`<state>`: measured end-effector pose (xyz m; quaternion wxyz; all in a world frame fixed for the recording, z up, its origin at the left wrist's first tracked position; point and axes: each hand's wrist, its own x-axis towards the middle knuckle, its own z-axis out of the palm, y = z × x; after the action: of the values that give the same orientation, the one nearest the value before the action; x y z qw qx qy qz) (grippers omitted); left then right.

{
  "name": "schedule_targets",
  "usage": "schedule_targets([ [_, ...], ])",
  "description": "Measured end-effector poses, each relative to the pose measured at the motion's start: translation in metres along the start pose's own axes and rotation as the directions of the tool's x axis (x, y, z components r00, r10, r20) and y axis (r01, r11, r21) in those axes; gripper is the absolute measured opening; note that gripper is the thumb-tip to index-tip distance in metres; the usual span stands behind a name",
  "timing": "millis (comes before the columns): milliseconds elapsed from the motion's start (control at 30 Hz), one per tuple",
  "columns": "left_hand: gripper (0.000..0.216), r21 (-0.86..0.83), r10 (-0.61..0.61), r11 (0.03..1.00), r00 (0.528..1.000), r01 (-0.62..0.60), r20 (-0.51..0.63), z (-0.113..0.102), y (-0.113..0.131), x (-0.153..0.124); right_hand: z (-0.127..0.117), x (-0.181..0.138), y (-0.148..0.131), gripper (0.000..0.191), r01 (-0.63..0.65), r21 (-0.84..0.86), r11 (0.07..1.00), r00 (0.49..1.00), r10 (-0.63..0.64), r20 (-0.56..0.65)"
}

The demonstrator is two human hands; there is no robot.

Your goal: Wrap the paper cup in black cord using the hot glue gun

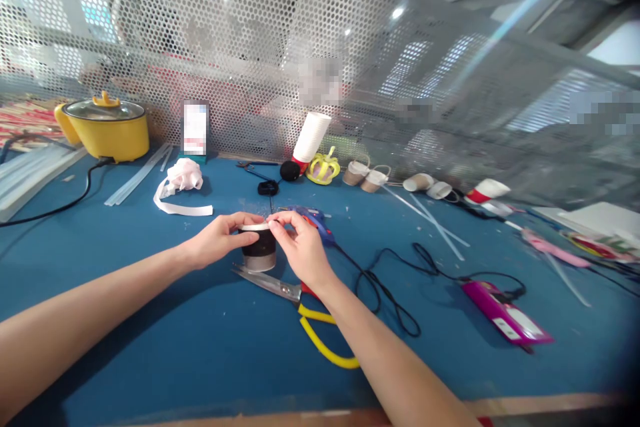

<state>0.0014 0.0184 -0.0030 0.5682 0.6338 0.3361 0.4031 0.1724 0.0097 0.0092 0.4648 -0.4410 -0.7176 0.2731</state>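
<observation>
A small dark cup [259,252] is stood upright on the blue table [150,320], long axis vertical, directly between the hands; its rim is pinched by the left hand [220,239] and the right hand [300,247], equally near; what seems a white strip [256,227] is pressed there; no writing can be read.
</observation>
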Motion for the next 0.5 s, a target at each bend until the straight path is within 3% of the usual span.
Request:
schedule_targets([
  [167,0.026,-0.015,-0.033,0.999,0.999,0.033,-0.004,0.000,-0.002,0.000,0.002,0.000,0.002,0.013,-0.002,-0.021,1.000,1.000,0.002,0.017],
  [367,0.020,0.197,0.021,0.980,1.000,-0.018,-0.016,-0.001,0.005,-0.001,0.006,0.000,-0.002,0.010,0.079,-0.117,0.990,0.997,-0.079,0.005],
  [500,0.017,0.251,0.038,0.968,0.998,-0.026,-0.044,0.004,0.010,-0.002,0.007,-0.001,-0.005,0.009,0.133,-0.190,0.973,0.991,-0.134,0.009],
])
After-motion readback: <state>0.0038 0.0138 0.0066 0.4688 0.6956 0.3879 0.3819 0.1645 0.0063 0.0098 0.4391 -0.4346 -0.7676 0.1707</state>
